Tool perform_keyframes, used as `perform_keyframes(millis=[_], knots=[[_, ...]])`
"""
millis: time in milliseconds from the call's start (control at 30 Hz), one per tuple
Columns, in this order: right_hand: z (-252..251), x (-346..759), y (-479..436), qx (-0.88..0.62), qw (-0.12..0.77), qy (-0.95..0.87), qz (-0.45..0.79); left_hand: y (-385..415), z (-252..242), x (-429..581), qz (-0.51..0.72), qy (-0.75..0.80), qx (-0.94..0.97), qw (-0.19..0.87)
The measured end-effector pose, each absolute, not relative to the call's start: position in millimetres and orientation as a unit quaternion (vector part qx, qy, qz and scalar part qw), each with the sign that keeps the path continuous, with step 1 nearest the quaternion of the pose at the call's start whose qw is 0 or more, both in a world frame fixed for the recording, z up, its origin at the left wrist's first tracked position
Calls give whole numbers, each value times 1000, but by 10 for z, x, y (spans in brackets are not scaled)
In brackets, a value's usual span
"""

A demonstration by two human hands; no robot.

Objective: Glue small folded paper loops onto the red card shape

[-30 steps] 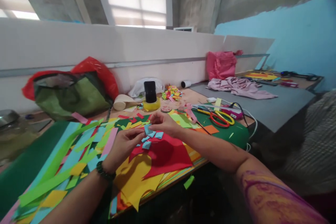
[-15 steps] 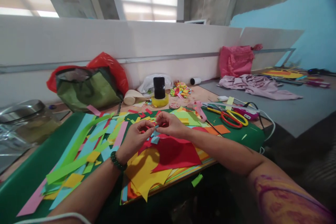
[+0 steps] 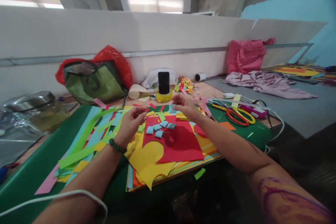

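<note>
My right hand (image 3: pixel 186 106) is at the far edge of the paper stack, with its thumb and fingertips closed at a light blue paper piece (image 3: pixel 172 109). To its left, my left hand (image 3: pixel 132 122) hovers over the paper scraps, fingers bent and slightly apart, with nothing visible in them. Between and below the hands, several small folded light blue paper pieces (image 3: pixel 158 134) lie on a red sheet (image 3: pixel 181 145). A yellow cut sheet (image 3: pixel 144 157) lies beside the red one, on top of the stack.
Paper strips (image 3: pixel 76 154) cover the green mat's left side. Scissors (image 3: pixel 237 116), a pink glue gun (image 3: pixel 204 106) and cables lie to the right. Behind stand a phone (image 3: pixel 163 82) on a yellow tape roll (image 3: pixel 164 96), a green bag (image 3: pixel 94 82) and a glass jar (image 3: pixel 39 112).
My hands have parted; before, they met at a small blue piece over the stack. My right hand has moved away to another blue piece. The folded pieces on the red sheet now show.
</note>
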State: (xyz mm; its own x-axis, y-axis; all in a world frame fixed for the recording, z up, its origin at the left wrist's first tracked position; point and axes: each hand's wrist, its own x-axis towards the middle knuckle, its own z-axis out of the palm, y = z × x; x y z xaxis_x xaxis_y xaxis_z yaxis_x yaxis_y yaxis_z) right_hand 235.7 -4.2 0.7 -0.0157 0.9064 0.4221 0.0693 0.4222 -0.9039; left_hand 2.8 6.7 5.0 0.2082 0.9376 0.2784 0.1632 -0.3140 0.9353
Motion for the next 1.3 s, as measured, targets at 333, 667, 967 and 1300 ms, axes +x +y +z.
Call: perform_keyframes(millis=[333, 667, 967, 1300], knots=[[-200, 2416, 56, -517, 362, -729, 265, 405, -46, -185, 492, 486, 655, 304], [-237, 2453, 78, -553, 304, -749, 202, 483, -115, -239, 453, 494, 690, 274], [-258, 2486, 104, -563, 297, -759, 137, 509, -139, -255, 436, 505, 714, 213], [-239, 2518, 111, -525, 402, -747, 64, 644, 10, -537, 429, 555, 698, 144]])
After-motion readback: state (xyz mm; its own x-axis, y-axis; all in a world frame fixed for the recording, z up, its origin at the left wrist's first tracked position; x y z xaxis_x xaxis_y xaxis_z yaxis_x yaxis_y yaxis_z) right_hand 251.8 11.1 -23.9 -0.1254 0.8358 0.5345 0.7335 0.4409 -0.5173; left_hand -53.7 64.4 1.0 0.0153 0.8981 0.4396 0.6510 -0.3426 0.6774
